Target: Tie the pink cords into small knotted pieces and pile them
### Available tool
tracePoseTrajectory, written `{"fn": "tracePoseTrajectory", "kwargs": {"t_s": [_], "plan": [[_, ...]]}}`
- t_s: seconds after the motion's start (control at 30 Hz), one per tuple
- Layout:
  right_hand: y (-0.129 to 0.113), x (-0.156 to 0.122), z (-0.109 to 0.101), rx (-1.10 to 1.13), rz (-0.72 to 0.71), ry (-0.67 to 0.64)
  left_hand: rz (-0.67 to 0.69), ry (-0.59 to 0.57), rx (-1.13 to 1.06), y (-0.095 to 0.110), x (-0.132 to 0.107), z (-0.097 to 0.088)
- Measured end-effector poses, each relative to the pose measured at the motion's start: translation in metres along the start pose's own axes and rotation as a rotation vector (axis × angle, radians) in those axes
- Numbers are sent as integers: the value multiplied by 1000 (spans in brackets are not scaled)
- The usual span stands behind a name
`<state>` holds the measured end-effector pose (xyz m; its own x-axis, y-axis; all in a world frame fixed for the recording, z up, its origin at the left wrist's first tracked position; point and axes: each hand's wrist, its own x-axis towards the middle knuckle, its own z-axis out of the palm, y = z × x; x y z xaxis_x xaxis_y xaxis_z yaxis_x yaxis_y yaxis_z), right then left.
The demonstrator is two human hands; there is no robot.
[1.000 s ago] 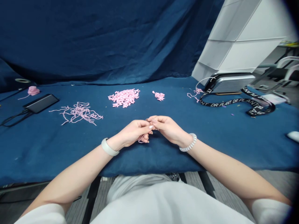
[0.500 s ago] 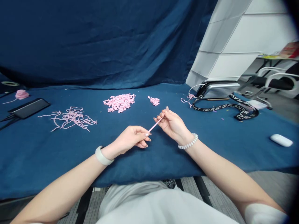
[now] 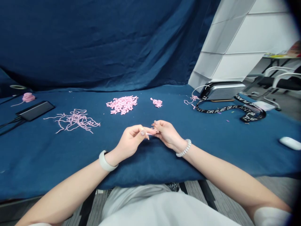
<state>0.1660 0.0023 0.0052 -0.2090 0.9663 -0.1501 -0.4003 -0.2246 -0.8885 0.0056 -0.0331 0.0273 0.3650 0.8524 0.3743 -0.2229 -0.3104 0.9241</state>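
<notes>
A short length of pink yarn runs between my two hands above the near part of the blue cloth. My left hand pinches it between thumb and fingers, its index finger reaching across to the other hand. My right hand holds the far end in its fingertips, which partly hide the yarn. Beyond the hands lie a large heap of small pink yarn knots and a smaller cluster of pink knots. To the left, a loose tangle of cut pink strands is spread out.
At the far left are a ball of pink yarn and a dark flat device with cables. On the right are a silver ribbed case, a black lettered lanyard and a white mouse-shaped object. The blue cloth covers the table.
My hands have come together, my right hand moving down and left. The yarn, stretched out between them before, now shows only a short piece. The view has shifted slightly.
</notes>
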Motion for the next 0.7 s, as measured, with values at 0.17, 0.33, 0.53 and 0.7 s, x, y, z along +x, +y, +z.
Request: {"fn": "tracePoseTrajectory", "kwargs": {"t_s": [0.17,0.33,0.53,0.7], "plan": [[11,-4,8,-54,31,-51,-124,106,-388,1,3,8],[6,1,3,-74,-79,15,-267,172,-470,-3,8,4],[4,0,1,-153,-203,47,-320,267,-449,-11,11,-3],[3,2,-5,-291,-314,46,-352,320,-434,-5,14,-2]]}}
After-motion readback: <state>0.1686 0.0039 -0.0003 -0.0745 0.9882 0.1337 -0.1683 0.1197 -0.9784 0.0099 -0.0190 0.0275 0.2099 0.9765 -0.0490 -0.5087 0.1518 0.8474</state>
